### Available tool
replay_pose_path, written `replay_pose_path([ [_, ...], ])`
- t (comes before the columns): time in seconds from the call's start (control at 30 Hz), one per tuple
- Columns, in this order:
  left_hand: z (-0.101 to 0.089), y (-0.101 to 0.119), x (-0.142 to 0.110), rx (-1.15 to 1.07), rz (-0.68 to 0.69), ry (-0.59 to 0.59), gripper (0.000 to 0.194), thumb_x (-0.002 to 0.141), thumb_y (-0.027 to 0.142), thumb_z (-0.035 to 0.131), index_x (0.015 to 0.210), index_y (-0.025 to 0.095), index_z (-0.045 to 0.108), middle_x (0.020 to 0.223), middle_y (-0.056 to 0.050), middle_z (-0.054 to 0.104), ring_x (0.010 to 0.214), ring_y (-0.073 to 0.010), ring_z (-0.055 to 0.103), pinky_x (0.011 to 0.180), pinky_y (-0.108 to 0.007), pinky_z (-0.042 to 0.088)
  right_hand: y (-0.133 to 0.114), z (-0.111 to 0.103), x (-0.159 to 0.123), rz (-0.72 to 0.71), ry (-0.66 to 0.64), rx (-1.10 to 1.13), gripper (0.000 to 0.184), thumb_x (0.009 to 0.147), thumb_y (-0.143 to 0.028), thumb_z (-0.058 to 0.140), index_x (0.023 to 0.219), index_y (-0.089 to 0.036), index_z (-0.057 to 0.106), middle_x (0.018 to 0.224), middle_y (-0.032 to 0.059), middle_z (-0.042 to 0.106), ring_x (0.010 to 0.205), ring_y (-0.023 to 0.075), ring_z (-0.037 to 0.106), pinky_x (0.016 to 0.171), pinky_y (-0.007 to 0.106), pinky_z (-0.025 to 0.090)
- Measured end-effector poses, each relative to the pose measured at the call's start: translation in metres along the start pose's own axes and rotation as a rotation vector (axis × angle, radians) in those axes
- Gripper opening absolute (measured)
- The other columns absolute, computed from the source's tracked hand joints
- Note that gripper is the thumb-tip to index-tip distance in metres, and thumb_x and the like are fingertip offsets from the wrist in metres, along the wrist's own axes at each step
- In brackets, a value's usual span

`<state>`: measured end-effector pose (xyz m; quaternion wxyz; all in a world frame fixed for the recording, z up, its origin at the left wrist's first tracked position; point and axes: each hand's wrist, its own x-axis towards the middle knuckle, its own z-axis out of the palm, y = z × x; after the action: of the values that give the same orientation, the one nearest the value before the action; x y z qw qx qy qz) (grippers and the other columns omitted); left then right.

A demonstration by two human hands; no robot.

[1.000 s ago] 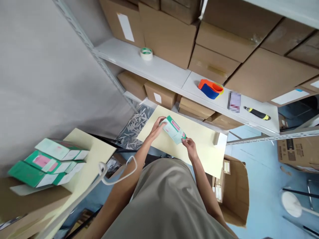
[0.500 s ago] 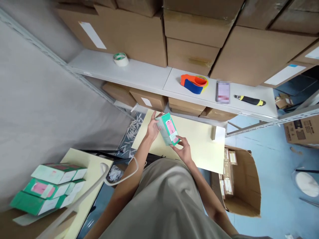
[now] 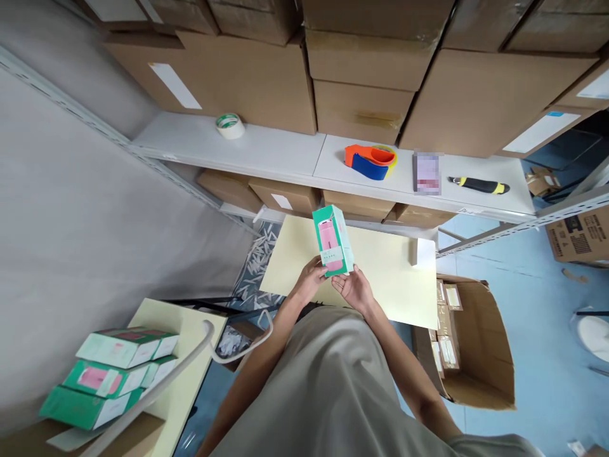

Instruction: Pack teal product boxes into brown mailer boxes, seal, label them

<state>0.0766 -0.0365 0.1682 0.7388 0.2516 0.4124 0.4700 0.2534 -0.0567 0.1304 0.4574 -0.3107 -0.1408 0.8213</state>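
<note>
Held up over the cream-coloured tabletop (image 3: 385, 285) is a green and white product box (image 3: 332, 240) with a pink item printed on its front. My left hand (image 3: 310, 278) grips its lower left corner, the thumb on the front face. My right hand (image 3: 354, 289) is at the lower right, its fingers under and against the bottom edge and the thumb by the side. The box stands nearly upright, tilted slightly, showing its front and right side.
Similar green boxes (image 3: 111, 362) are stacked on a side table at left. A shelf (image 3: 280, 149) ahead holds a tape roll (image 3: 230, 125), an orange-blue tape dispenser (image 3: 370, 162) and a utility knife (image 3: 479, 185). An open carton (image 3: 480, 349) with small packages stands at right.
The box has turned so its front faces left of before and its right side shows. My left hand has moved from its upper left side down to the lower corner.
</note>
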Motion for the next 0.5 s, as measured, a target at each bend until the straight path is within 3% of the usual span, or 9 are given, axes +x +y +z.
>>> replay_pose_path([
  [0.13, -0.013, 0.014, -0.003, 0.051, 0.041, 0.12, 0.059, 0.066, 0.034, 0.096, 0.12, 0.019, 0.077, 0.125, -0.012, 0.08, 0.116, -0.0316, 0.077, 0.102, -0.044, 0.061, -0.016, -0.001, 0.007, 0.031, -0.025, -0.322, 0.057, 0.086, -0.072, 0.081, 0.118, -0.025, 0.072, 0.11, 0.0098, 0.084, 0.096, 0.0298, 0.085, 0.088, 0.044, 0.067],
  [0.27, -0.026, 0.022, -0.005, 0.141, 0.049, 0.264, 0.071, 0.062, 0.036, 0.1, 0.127, 0.023, 0.074, 0.144, -0.012, 0.071, 0.115, -0.0312, 0.077, 0.1, -0.049, 0.065, -0.044, 0.004, 0.023, -0.213, 0.116, -0.709, 0.056, 0.085, -0.064, 0.086, 0.125, -0.028, 0.071, 0.124, 0.0077, 0.08, 0.09, 0.0227, 0.082, 0.079, 0.035, 0.064],
  [0.33, -0.026, 0.018, -0.004, 0.204, 0.077, 0.342, 0.073, 0.061, 0.037, 0.1, 0.127, 0.024, 0.072, 0.146, -0.012, 0.069, 0.115, -0.031, 0.077, 0.096, -0.049, 0.067, -0.051, 0.013, 0.033, -0.332, 0.124, -0.807, 0.057, 0.085, -0.066, 0.084, 0.125, -0.028, 0.07, 0.131, 0.0093, 0.077, 0.095, 0.0231, 0.081, 0.077, 0.034, 0.064],
  [0.5, -0.01, 0.005, -0.005, 0.407, 0.283, 0.45, 0.072, 0.065, 0.036, 0.097, 0.129, 0.023, 0.067, 0.14, -0.014, 0.069, 0.122, -0.0307, 0.073, 0.097, -0.045, 0.067, -0.038, 0.041, 0.053, -0.449, 0.158, -0.949, 0.069, 0.08, -0.057, 0.09, 0.136, -0.031, 0.059, 0.135, 0.0091, 0.074, 0.104, 0.0248, 0.077, 0.083, 0.039, 0.066],
])
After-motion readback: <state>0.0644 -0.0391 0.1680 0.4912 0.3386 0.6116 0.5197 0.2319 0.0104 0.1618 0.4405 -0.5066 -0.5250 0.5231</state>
